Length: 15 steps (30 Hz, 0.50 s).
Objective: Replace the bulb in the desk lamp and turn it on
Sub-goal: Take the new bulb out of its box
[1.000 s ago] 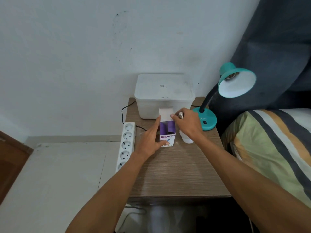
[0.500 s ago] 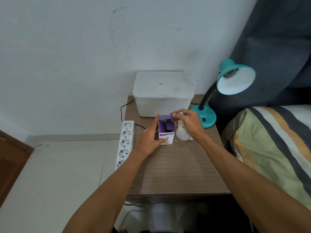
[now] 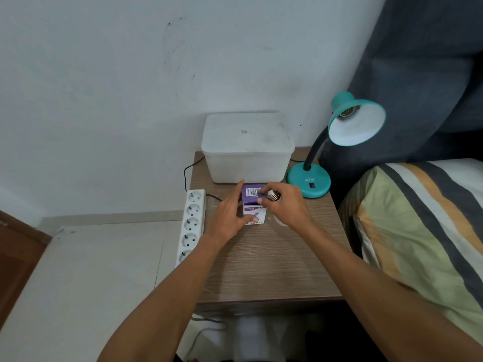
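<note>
Bulb [image 3: 273,196] is sitting in the right hand [image 3: 283,208], with its shiny screw end poking out on top near the thumb and its round white part peeking out under the palm, close to the wooden table [image 3: 264,267]. Fingers of that hand are curling around the bulb, and the fingertips are also pressing down on the purple top flap of the little bulb box [image 3: 254,207]. This box is standing up on the table right between the two hands. On the other side, the left hand [image 3: 230,215] is holding the box, with the pointing finger sticking up along its left side and the thumb pressing on its white front. Just past the hands, a big white plastic tub [image 3: 247,147] is sitting upside down against the wall. To the right of the right hand, a teal desk lamp [image 3: 337,142] is standing on its round base, and its bendy neck is lifting the shade up high. Inside the shade the socket is showing with no bulb in it. To the left of the left hand, a long white power strip [image 3: 192,222] is hanging along the table's edge. Far off to the right, a stripy bed cover [image 3: 423,231] is lying beside the table.
</note>
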Motion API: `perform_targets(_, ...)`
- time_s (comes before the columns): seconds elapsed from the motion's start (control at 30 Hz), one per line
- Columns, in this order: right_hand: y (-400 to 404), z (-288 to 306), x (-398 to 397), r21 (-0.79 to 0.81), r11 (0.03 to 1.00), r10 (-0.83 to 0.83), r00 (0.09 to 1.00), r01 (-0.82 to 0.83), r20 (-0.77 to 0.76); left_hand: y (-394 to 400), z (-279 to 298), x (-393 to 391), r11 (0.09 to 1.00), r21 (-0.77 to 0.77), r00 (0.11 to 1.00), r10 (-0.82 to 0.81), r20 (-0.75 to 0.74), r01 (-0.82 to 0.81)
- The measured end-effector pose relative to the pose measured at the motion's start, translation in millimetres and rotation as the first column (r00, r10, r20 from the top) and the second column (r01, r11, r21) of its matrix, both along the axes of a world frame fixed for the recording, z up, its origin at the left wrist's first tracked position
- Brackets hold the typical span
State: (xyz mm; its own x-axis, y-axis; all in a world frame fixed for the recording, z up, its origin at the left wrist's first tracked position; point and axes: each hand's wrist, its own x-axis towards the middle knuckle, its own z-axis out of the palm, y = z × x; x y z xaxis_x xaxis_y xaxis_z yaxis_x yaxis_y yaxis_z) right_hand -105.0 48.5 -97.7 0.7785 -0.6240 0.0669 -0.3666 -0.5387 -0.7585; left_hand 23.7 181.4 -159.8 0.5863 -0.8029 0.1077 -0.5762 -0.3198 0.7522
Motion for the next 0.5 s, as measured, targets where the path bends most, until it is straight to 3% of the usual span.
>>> perform_targets(0.13, -2, -2, 2, -0.164, 0.986, -0.010, 0.993, -0.010, -0.118, 1, -2, 0, 1.000, -0.017, 1.000, 0.009, -0.005, -0.009)
perform_targets(0.4, 2, 6, 12, 0.213, 0.970, -0.091, 0.988, 0.116, -0.124, 1, -6, -3, 1.000, -0.023, 1.000, 0.018, 0.016, -0.018)
perform_targets(0.5, 5, 8, 19, 0.285, 0.945, -0.127, 0.983, 0.162, -0.136, 1, -7, -6, 0.999, -0.043, 1.000, 0.024, 0.014, -0.024)
